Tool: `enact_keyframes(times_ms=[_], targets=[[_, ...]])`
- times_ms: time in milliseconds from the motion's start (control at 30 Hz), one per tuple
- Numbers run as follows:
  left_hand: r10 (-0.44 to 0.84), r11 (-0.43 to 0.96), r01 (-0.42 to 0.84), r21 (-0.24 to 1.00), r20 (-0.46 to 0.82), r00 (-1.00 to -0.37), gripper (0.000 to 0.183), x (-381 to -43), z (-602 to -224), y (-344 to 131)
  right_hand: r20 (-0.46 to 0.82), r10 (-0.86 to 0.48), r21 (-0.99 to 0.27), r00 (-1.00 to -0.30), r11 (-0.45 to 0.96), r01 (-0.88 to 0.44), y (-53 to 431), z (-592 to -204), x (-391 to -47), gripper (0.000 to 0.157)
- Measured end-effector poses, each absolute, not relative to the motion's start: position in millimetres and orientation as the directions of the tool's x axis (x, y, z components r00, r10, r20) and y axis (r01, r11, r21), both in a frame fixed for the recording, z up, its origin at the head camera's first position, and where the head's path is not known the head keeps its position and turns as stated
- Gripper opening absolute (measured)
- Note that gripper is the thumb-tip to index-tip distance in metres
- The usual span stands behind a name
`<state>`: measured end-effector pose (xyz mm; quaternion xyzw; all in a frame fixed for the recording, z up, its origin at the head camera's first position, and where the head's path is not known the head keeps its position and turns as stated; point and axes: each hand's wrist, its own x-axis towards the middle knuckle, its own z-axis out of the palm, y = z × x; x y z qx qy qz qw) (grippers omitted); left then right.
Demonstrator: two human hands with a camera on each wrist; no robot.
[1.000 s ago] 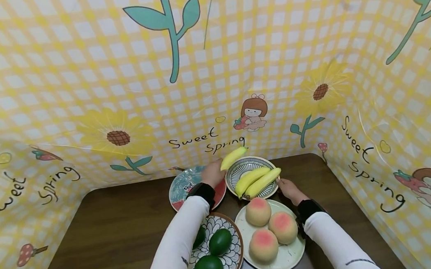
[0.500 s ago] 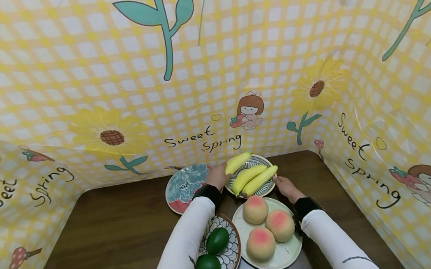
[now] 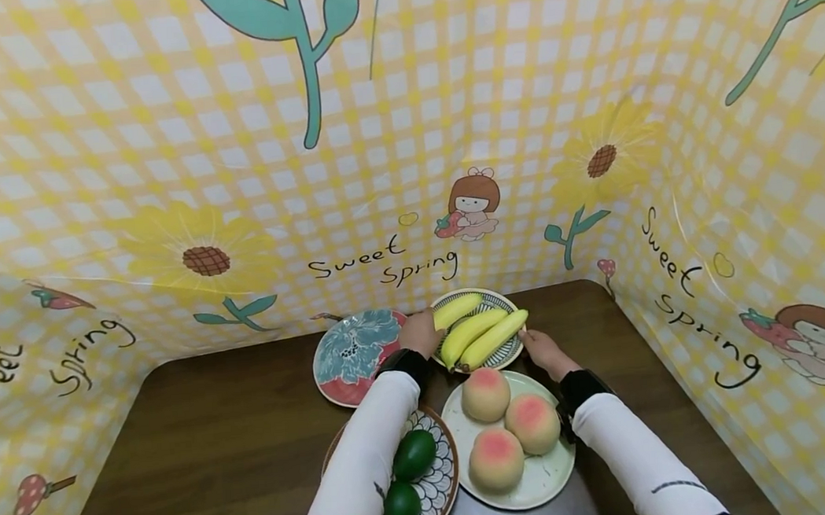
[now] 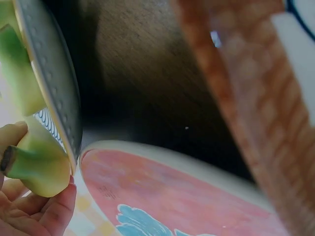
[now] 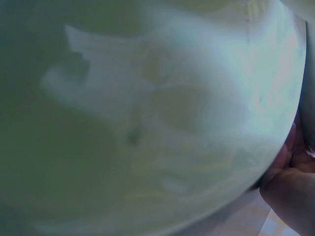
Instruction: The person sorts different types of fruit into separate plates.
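Note:
In the head view my left hand holds a yellow banana at the left side of a patterned bowl. The left wrist view shows the thumb and fingers around the stem end of this banana, inside the bowl's rim. Two more bananas lie side by side in the bowl, to the right of the held one. My right hand grips the bowl's right rim with thumb and fingertips. In the right wrist view a pale green plate hides most of that hand.
Several peaches sit on the pale green plate in front of the bowl. Dark green oval fruits lie on a brown-rimmed plate, partly under the left sleeve. A blue-and-red plate stands left of the bowl on the wooden table.
My left hand has lowered the banana from above the bowl's left edge into the bowl, beside the other two. The right hand has stayed at the rim; the head view has shifted slightly.

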<state>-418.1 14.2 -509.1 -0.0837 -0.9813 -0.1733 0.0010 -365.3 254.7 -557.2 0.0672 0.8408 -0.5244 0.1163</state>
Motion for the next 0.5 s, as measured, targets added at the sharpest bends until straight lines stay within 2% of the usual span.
enact_keyframes(times_ms=[167,300,500], targets=[[0.171,0.938,0.181,0.297,0.057,-0.984,0.029,-418.7,-517.3,19.3,-0.278,-0.03,-0.864,-0.96,0.446,0.236,262.6,-571.3,-368.8,0.056],[0.175,0.936,0.179,0.303,0.042,-0.984,0.025,-419.7,-517.9,21.5,-0.221,-0.057,-0.88,-0.974,0.441,0.174,271.0,-588.2,-376.0,0.065],[0.163,0.937,0.156,0.314,0.004,-0.987,0.025,-426.0,-516.5,25.0,-0.272,-0.018,-0.868,-0.962,0.436,0.237,258.4,-565.9,-369.5,0.055]])
